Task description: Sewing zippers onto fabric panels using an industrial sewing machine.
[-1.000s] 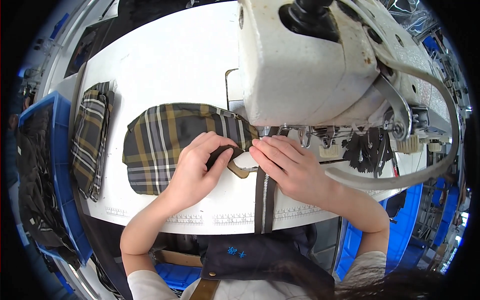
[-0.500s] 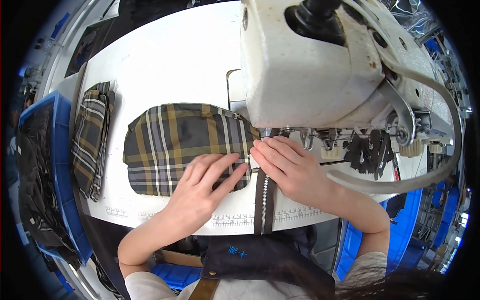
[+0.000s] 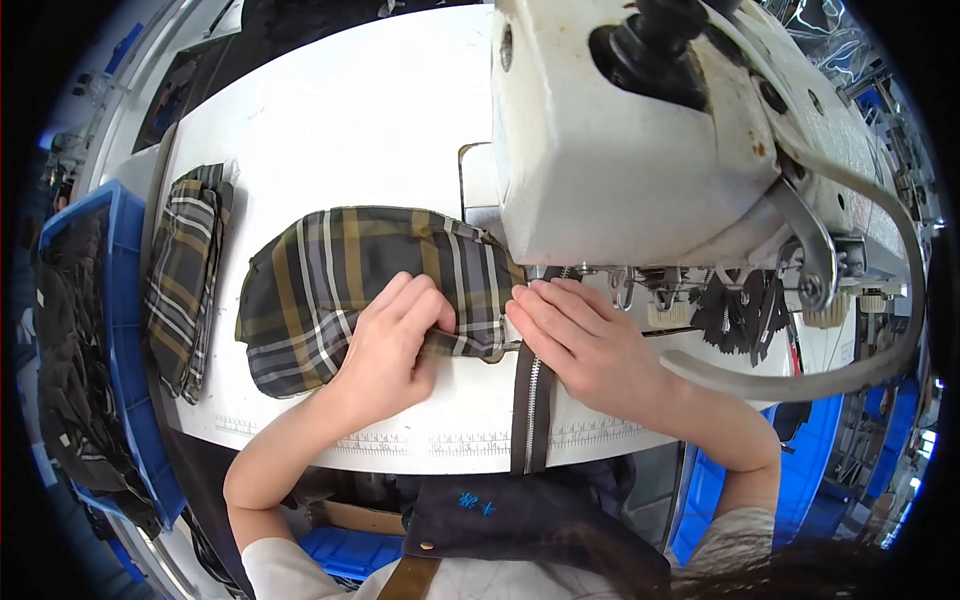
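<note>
A person's bare hands work a piece of plaid cloth on a white table, seen from above. The cloth — dark, with tan and white stripes — lies flat for the most part, spreading to the left of and beyond the left hand. That hand is curled shut on the cloth's near edge, which bunches slightly at the fingers.

The right hand lies apart from the left, palm down, fingers straight and side by side. Its fingertips touch the cloth's right end; its thumb is hidden, so whether it pinches anything cannot be told. Under these fingers runs a dark zipper, reaching down to the table's near edge.

The sewing machine stands just beyond the right hand. Folded plaid pieces lie at far left, beside a blue bin.
</note>
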The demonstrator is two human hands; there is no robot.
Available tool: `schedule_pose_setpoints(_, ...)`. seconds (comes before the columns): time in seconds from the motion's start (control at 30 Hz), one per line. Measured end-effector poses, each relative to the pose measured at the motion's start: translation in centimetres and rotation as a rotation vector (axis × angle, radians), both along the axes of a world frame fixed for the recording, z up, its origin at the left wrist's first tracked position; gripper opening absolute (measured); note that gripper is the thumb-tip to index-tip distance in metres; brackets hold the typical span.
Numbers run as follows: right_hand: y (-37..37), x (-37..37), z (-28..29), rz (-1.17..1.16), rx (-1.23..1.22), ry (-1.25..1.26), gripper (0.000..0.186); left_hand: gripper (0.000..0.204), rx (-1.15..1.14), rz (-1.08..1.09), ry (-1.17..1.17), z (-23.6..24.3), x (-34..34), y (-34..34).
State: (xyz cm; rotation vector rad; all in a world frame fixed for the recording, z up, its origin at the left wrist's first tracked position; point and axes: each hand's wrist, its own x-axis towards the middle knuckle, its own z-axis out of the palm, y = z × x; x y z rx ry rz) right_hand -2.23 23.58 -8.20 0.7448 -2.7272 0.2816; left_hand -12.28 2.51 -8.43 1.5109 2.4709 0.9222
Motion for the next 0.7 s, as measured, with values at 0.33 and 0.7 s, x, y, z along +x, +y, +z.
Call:
schedule_pose_setpoints(0.33, 0.0, -0.2, 0.2, -0.008, -0.056, -0.026, 0.043, 0.023, 0.155, 0.154, -0.574, -0.7, -1.0, 0.8)
schedule_pose_setpoints(0.7, 0.0, -0.2, 0.0, -0.014, -0.086, 0.004, 0.043, 0.014, 0.022, 0.177, -0.572, 2.6, -1.3, 1.9)
